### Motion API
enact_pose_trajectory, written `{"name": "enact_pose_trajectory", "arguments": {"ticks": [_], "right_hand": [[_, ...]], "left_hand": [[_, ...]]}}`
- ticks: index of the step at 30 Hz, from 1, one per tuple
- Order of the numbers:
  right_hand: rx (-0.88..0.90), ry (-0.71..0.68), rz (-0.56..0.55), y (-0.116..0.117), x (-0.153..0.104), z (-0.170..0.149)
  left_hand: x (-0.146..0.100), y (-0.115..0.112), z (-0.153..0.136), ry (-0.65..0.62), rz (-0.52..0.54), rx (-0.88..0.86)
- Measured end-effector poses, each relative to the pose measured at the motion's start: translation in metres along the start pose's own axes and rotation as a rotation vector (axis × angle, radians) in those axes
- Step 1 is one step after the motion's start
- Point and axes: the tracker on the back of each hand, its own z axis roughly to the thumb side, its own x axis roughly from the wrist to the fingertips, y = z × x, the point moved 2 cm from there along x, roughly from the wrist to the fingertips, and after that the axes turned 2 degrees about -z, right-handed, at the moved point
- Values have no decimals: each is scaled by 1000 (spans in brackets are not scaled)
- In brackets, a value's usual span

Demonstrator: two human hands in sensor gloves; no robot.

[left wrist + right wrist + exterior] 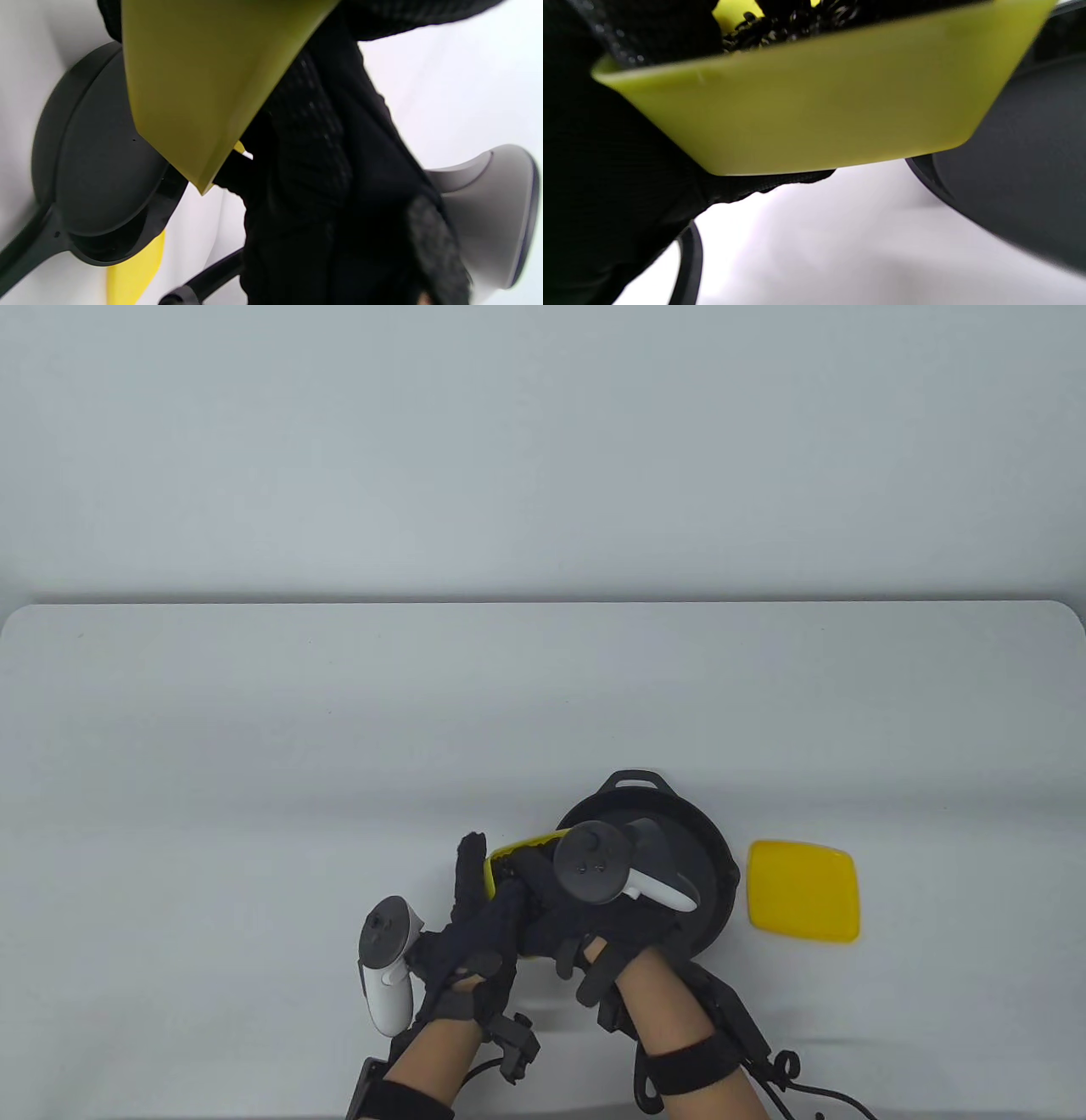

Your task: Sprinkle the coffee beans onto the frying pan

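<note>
A: Beans [793, 21] sit in the yellow container [814, 97], held by the left hand [475, 933] beside the frying pan [713, 857] on the worktop [254, 772].

B: Right hand [577, 925]?

A: Reaching into the container; its grasp is hidden. The pan looks bare, so sprinkling remains.

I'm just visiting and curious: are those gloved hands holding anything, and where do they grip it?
The left hand holds a yellow container of coffee beans from underneath; the right hand reaches into it.
</note>
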Motion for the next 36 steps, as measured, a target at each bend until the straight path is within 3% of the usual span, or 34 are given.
{"name": "enact_pose_trajectory", "arguments": {"ticks": [5, 13, 18, 26, 36], "right_hand": [[69, -3, -25, 11, 8, 0], [300, 31, -241, 11, -20, -41], [398, 57, -317, 8, -26, -52], [522, 96, -359, 11, -24, -63], [808, 86, -387, 13, -29, -82]], "left_hand": [[0, 1, -7, 39, -14, -68], [3, -21, -12, 63, -69, -44], [3, -23, -15, 83, -95, -58], [5, -19, -20, 122, -84, -87], [6, -18, -25, 153, -81, -119]]}}
